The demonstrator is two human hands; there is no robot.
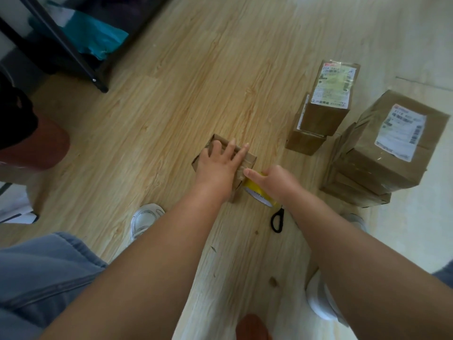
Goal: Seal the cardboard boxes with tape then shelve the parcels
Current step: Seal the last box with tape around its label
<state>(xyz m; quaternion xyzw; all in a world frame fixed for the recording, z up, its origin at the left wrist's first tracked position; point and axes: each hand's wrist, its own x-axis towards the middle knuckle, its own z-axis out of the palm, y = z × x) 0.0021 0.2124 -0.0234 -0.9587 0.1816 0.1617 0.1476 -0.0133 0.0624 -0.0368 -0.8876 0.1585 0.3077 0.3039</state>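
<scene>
The small cardboard box (248,159) sits on the wooden floor (171,106) in the middle of the view. The left hand (218,165) lies flat on its top, fingers straight and spread, palm down, gripping nothing. Just beside the box's right side, the right hand (277,181) holds a yellow tape roll (257,190) against the cardboard. Its fingers curl over the roll while the index finger stretches straight out toward the box edge. The roll touches the box at its near right corner. Whether a strip of tape already runs onto the box cannot be told, since the hands cover that part.

Black-handled scissors (277,220) lie on the floor just behind the right wrist, partly hidden by the forearm. To the right, well apart from the small box, stand two stacks of parcels. In the nearer stack a tall labelled parcel (326,111) rests on a smaller brown carton (304,142). Further right, a large labelled parcel (392,153) sits on top of flatter cartons, its brown sides shiny with tape.

At upper left a black shelf frame (73,52) stands on the floor, with a teal bag (95,38) on its lower level. A white shoe shows beside each forearm — the left shoe (144,220) near the left elbow, the right shoe (321,298) under the right arm. A blue trouser leg (44,266) fills the lower left corner.
</scene>
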